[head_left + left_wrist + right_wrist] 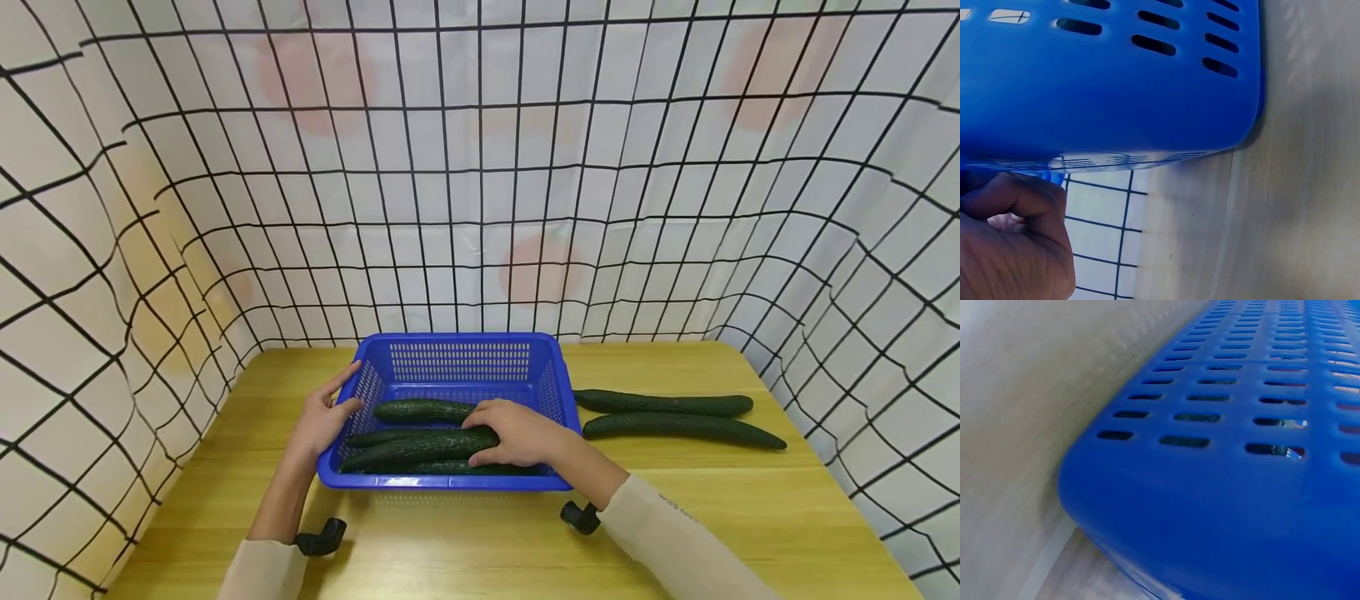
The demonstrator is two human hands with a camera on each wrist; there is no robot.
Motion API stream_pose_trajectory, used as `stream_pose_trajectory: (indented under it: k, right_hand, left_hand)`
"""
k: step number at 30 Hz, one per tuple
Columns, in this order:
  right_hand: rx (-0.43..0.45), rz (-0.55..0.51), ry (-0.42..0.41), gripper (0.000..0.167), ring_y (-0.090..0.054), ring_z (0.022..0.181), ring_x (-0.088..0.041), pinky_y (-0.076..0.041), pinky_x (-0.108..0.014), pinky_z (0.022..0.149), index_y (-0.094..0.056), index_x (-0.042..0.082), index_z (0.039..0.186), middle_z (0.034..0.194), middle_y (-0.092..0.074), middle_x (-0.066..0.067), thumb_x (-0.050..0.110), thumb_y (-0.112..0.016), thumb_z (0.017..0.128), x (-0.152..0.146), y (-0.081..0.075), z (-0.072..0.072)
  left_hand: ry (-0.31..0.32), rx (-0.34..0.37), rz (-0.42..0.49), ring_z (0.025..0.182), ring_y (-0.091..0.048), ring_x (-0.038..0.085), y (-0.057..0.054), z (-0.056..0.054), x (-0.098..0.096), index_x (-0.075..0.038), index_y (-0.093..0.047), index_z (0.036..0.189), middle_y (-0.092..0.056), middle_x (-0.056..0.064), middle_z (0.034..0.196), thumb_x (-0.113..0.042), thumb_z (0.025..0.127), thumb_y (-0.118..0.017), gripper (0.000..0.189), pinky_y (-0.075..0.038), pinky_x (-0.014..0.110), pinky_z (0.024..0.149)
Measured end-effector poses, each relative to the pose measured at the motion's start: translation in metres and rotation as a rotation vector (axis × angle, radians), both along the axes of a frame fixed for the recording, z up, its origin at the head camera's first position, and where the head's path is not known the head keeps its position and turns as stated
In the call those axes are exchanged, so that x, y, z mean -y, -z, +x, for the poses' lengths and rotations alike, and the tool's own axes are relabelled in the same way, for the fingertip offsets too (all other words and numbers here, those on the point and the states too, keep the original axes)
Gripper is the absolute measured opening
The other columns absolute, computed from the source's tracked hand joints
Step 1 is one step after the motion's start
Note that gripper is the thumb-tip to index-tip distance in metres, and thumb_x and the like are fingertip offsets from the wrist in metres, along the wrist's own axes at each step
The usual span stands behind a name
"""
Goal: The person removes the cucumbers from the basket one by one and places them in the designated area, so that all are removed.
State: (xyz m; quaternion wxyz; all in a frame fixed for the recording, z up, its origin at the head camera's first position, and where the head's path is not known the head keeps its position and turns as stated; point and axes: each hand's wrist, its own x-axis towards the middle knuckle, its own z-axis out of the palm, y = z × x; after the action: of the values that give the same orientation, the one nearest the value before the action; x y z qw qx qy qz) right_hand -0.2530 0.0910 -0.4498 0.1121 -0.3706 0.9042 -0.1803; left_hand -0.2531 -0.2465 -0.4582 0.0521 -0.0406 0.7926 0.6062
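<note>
A blue plastic basket (450,482) with slotted walls sits on the table, with several dark green cucumbers lying lengthwise in its near half. My left hand (321,425) grips the basket's left rim; in the left wrist view its curled fingers (1029,206) are at the rim, beside the basket wall (1104,94). Inside the basket, my right hand (517,432) holds the right end of a cucumber (420,447) between thumb and fingers. Behind it lies another cucumber (420,411), partly covered by that hand. The right wrist view shows only the basket's outer wall (1179,500) and the table.
Two more cucumbers lie on the table right of the basket, a far one (675,404) and a near one (690,428). Black grid netting (480,221) over pale cloth encloses the wooden table (465,550) at the back and sides.
</note>
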Motion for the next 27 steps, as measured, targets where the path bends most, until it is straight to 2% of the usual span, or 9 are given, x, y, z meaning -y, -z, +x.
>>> stream_pose_trajectory:
  k: [5,8,14,19,23,27]
  right_hand:
    - [-0.057,0.023,-0.003,0.048,-0.053,0.138,-0.026,-0.046,-0.046,0.114,-0.066,0.016,0.136,0.140,-0.063,-0.003,0.041,-0.072,0.096,0.001,0.001,0.002]
    - [-0.068,0.010,-0.005,0.046,-0.057,0.133,-0.024,-0.049,-0.045,0.111,-0.066,0.016,0.137,0.138,-0.064,-0.002,0.041,-0.069,0.098,0.001,0.001,0.003]
    - [-0.061,-0.057,0.036,0.046,-0.062,0.118,-0.018,-0.055,-0.042,0.099,-0.062,0.020,0.141,0.134,-0.061,0.000,0.043,-0.063,0.101,-0.003,-0.002,0.005]
    - [-0.092,-0.061,0.024,0.047,-0.061,0.104,-0.012,-0.055,-0.035,0.088,-0.061,0.021,0.142,0.131,-0.060,0.002,0.047,-0.058,0.103,-0.005,-0.003,0.006]
    - [-0.106,-0.066,0.019,0.048,-0.062,0.107,-0.011,-0.056,-0.034,0.090,-0.063,0.020,0.140,0.132,-0.062,0.003,0.050,-0.057,0.103,-0.006,-0.005,0.006]
    - [-0.101,-0.140,0.052,0.047,-0.064,0.113,-0.012,-0.057,-0.035,0.095,-0.068,0.020,0.132,0.128,-0.068,0.004,0.051,-0.066,0.098,-0.006,-0.009,0.005]
  left_hand:
    - [0.002,-0.009,0.019,0.098,-0.074,0.033,0.000,0.000,0.001,-0.034,-0.036,0.161,-0.051,0.037,0.145,-0.012,0.101,-0.058,0.067,-0.064,0.037,0.071]
    - [0.000,-0.008,0.014,0.101,-0.073,0.034,0.000,0.001,0.001,-0.035,-0.037,0.161,-0.051,0.036,0.146,-0.012,0.101,-0.058,0.067,-0.064,0.037,0.072]
    - [-0.008,-0.009,-0.003,0.103,-0.073,0.034,0.001,0.002,-0.001,-0.035,-0.039,0.160,-0.052,0.034,0.146,-0.014,0.101,-0.058,0.065,-0.065,0.039,0.074]
    - [-0.012,-0.008,0.004,0.100,-0.074,0.034,0.001,0.003,-0.001,-0.035,-0.039,0.160,-0.054,0.035,0.143,-0.013,0.101,-0.058,0.065,-0.065,0.039,0.073]
    - [-0.005,-0.002,0.007,0.102,-0.073,0.035,0.002,0.002,0.000,-0.033,-0.037,0.161,-0.052,0.035,0.145,-0.013,0.102,-0.057,0.066,-0.064,0.039,0.074]
    - [-0.005,0.009,0.023,0.103,-0.073,0.038,0.002,-0.001,0.001,-0.033,-0.036,0.161,-0.049,0.036,0.148,-0.012,0.101,-0.057,0.067,-0.064,0.039,0.074]
